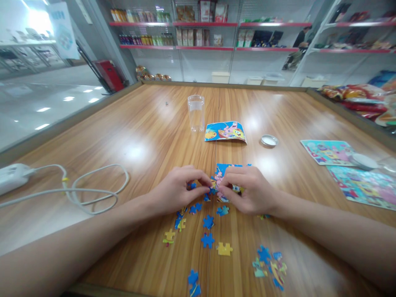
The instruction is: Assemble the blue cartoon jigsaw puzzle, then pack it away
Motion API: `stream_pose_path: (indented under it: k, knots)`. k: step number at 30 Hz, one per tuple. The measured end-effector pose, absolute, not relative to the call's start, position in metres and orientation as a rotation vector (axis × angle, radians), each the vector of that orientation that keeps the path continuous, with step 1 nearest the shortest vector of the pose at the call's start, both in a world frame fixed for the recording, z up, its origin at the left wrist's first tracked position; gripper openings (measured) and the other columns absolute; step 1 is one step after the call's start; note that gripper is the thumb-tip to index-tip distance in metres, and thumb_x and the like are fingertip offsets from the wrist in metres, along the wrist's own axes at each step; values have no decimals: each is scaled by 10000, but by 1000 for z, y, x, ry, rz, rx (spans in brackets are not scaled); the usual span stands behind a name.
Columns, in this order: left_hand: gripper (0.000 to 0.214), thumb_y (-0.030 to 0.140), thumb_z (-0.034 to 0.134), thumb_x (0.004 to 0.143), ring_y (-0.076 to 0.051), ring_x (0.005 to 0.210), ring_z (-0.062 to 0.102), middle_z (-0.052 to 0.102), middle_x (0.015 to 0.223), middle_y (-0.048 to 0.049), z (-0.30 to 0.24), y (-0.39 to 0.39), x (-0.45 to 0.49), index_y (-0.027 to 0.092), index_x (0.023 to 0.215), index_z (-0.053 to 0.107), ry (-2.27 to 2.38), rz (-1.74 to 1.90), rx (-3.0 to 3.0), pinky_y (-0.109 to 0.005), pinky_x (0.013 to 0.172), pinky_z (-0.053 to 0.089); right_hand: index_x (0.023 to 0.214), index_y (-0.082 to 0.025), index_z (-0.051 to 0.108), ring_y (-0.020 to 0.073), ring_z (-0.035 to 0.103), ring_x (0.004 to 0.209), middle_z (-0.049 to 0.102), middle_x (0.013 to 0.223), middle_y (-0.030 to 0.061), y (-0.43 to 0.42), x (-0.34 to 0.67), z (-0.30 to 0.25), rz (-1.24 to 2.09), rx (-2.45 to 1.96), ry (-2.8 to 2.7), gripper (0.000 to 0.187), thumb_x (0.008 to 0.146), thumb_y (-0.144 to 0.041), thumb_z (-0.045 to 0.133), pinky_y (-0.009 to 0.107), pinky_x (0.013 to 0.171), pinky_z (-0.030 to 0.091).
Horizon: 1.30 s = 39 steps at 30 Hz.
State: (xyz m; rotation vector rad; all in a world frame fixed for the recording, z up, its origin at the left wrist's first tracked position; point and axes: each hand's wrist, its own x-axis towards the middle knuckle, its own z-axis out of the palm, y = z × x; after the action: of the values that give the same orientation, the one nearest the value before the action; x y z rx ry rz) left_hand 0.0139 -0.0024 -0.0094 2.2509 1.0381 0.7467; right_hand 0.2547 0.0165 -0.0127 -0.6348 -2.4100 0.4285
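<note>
A partly joined jigsaw puzzle (229,168) with a blue and pink cartoon picture lies on the table, largely covered by my right hand (252,187). That hand's thumb and forefinger are closed at the puzzle's left edge. Just left of it, my left hand (185,187) pinches a small blue and yellow puzzle piece (213,190) against the same edge. Loose pieces lie nearer me: a blue piece (208,222), another blue piece (207,240), a yellow piece (224,248) and a mixed cluster (269,266) at lower right. Some pieces are partly hidden under my left hand.
Beyond the puzzle stand a clear plastic cup (196,115) and a curved picture card (226,132). A round metal lid (269,140) is to their right, with picture sheets (328,152) farther right. A white cable (89,189) loops at left. Stocked shelves (204,48) line the back.
</note>
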Motion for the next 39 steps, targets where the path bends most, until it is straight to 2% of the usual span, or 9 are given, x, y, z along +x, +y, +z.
stream_pose_path:
  k: [4,7,10,15,22,31,39]
  knots:
    - [133,267,628,952,-166,863,633,742,915,-27,-8,-1,13,217,1018,732,987,721,2388,-324,799,491,696,-147,625,108,531,606,612,663,15,18,256,-12,421,-685,-2371,207,885,-223,592,251,564,367]
    - [164,186,572,958,-178,903,618,721,965,-55,-3,2,8,189,1025,722,943,775,2468,-339,818,491,716,-148,641,106,531,605,618,668,14,19,256,-12,410,-684,-2361,185,881,-217,594,251,563,366]
    - [260,76,534,913,-187,939,596,707,1048,-63,2,6,3,204,1029,728,818,739,2573,-354,841,487,787,-153,681,117,560,632,649,696,20,19,257,-13,393,-654,-2378,141,881,-221,602,253,575,381]
    - [337,33,520,890,-200,985,569,709,1136,-57,2,8,0,226,1068,732,612,608,2634,-379,895,483,939,-175,711,126,618,674,698,755,10,18,257,-12,407,-545,-2482,133,874,-209,600,260,614,412]
    - [338,53,530,898,-223,997,550,705,1163,-75,-1,8,0,236,1091,738,613,559,2608,-410,904,498,991,-182,713,139,603,646,681,720,3,15,255,-10,300,-672,-2630,241,877,-388,659,257,571,347]
    - [441,-6,491,848,-221,998,566,722,1148,-73,1,8,1,212,1172,696,600,582,2573,-413,917,513,948,-175,718,140,598,626,628,651,-12,14,254,-8,330,-696,-2619,203,859,-346,654,256,568,350]
    - [360,6,518,859,-211,967,579,737,1111,-73,0,10,0,223,1040,741,583,591,2571,-398,879,521,904,-179,713,88,520,498,593,570,-38,17,258,-15,351,-647,-2391,149,842,-176,577,229,518,344]
